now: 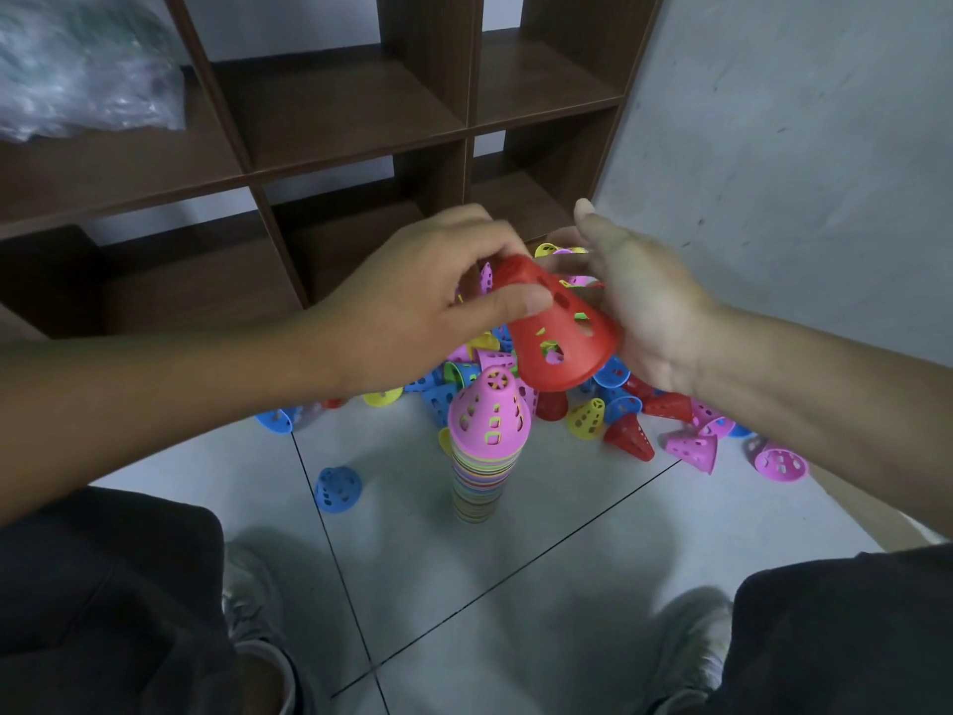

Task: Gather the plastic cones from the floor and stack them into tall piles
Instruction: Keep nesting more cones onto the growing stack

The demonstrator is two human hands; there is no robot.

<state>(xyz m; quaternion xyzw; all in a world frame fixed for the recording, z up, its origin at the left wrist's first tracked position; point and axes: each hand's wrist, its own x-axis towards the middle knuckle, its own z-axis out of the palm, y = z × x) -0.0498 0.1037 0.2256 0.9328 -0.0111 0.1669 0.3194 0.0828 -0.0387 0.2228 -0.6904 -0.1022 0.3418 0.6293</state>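
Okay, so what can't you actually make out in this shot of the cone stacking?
- Loose cones, head view: the middle of the heap is hidden behind both hands and the red cone.
- Right hand: its fingers sit behind the red cone, so its grip is unclear.
- Stack: the rims are too thin to count.
- Plastic bag on the shelf: blurred, contents unreadable.

Dark wooden shelving (330, 105), grey wall (799, 147), pale tiled floor (541, 585)
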